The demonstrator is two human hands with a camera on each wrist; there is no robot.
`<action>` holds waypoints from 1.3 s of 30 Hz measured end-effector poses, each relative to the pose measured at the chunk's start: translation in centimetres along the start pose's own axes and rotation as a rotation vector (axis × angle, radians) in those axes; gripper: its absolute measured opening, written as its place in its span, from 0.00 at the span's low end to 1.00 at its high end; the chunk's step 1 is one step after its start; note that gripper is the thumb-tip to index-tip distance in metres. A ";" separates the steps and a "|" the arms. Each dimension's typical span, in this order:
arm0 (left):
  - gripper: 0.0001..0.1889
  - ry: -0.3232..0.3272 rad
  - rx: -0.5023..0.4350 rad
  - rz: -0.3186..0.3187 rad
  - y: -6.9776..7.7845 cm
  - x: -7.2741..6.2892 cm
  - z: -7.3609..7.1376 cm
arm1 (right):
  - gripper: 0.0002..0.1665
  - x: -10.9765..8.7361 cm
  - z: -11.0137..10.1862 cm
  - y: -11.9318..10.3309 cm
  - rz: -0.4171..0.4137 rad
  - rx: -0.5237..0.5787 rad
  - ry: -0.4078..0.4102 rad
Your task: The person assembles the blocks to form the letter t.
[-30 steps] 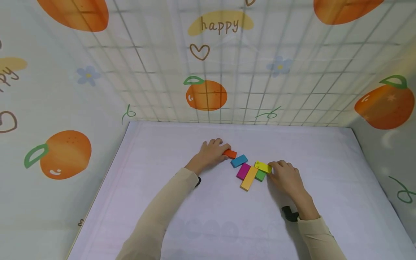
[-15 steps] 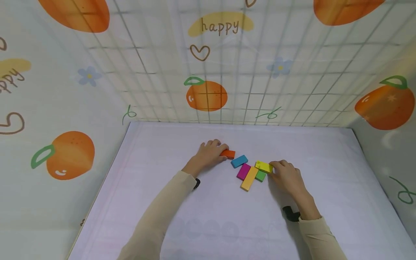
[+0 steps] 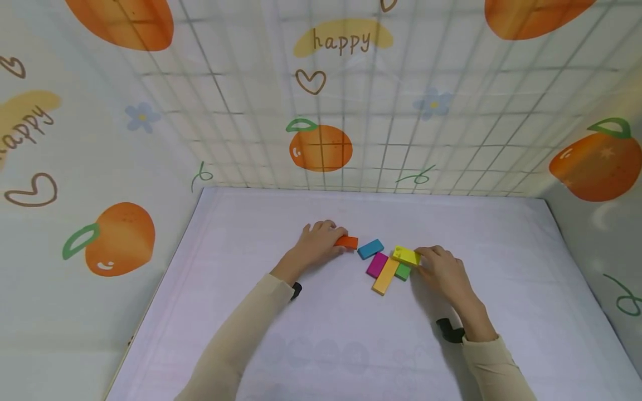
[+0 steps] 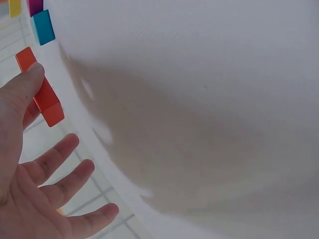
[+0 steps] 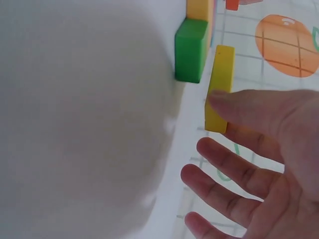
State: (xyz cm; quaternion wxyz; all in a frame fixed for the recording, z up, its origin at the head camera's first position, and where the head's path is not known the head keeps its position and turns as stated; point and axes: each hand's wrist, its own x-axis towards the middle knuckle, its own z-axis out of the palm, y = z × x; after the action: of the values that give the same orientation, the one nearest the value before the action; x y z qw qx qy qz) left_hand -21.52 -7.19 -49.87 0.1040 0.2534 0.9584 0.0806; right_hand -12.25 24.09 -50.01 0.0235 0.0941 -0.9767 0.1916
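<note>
My left hand [image 3: 317, 245] pinches a red-orange block [image 4: 47, 97] between thumb and index finger, its other fingers spread. In the head view that block lies just left of a blue block [image 3: 370, 249]. On the right, my right hand [image 3: 445, 274] pinches a yellow block [image 5: 219, 89] between thumb and index finger. The yellow block is beside the green block [image 5: 191, 50] and appears raised off the table in the right wrist view. A magenta block [image 3: 377, 264] and a longer orange-yellow block [image 3: 385, 277] lie together left of the green one.
The blocks lie on a white tabletop [image 3: 321, 334]. Behind it rises a patterned cloth [image 3: 241, 133] with printed oranges, and similar cloth stands at both sides. A black strap [image 3: 450, 331] shows at my right wrist.
My left hand has drawn the red-orange block to the left and slightly nearer, away from the blue block. My right hand and the yellow block have barely shifted.
</note>
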 end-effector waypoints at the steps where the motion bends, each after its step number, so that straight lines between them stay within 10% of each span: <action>1: 0.23 0.001 -0.002 -0.002 -0.1 -0.2 0.0 | 0.23 0.0 -0.1 -0.1 -0.001 0.003 -0.004; 39: 0.19 0.152 0.028 0.011 -3.5 -9.5 0.4 | 0.26 -0.3 0.9 -5.5 -0.178 0.056 -0.010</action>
State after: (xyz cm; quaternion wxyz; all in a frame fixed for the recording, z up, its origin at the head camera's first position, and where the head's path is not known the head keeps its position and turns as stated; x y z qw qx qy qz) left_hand -14.98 -14.92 -49.42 0.0272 0.2532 0.9631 0.0869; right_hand -10.94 18.82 -48.89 0.0329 0.1824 -0.9588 0.2153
